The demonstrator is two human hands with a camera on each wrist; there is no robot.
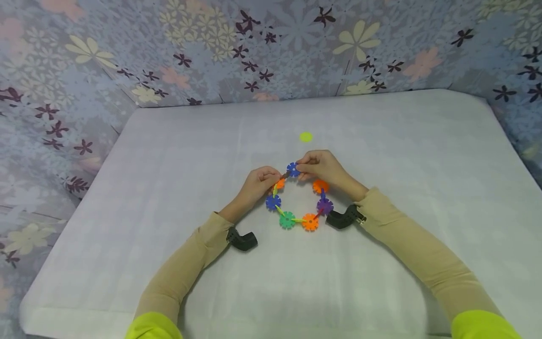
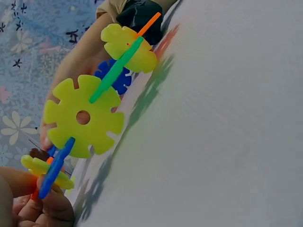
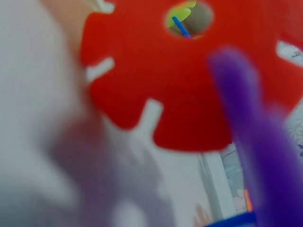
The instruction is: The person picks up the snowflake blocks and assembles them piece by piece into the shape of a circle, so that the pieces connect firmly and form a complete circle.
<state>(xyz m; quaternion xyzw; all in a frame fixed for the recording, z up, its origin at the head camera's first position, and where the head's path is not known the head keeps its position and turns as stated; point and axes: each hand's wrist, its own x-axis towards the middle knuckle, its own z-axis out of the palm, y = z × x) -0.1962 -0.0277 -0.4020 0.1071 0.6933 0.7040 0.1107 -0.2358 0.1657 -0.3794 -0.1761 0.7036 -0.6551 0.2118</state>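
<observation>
A chain of notched plastic discs curves into a ring in the head view. Along it are a blue disc (image 1: 273, 202), a green disc (image 1: 287, 220), a lower orange disc (image 1: 310, 222) and a purple disc (image 1: 325, 206). My left hand (image 1: 259, 184) pinches the upper-left orange disc (image 1: 280, 183), beside a small brown disc (image 1: 286, 175). Between thumb and fingers, my right hand (image 1: 325, 167) holds the top blue disc (image 1: 292, 169). Yellow discs (image 2: 84, 116) joined edgewise show large in the left wrist view. A red disc (image 3: 189, 94) fills much of the right wrist view.
A white-covered table (image 1: 203, 141) lies under both arms. Farther back rests a yellow-green round spot or disc (image 1: 306, 137). Black wrist mounts (image 1: 243, 240) sit at both cuffs. Flower-patterned fabric (image 1: 271, 52) rises behind the table.
</observation>
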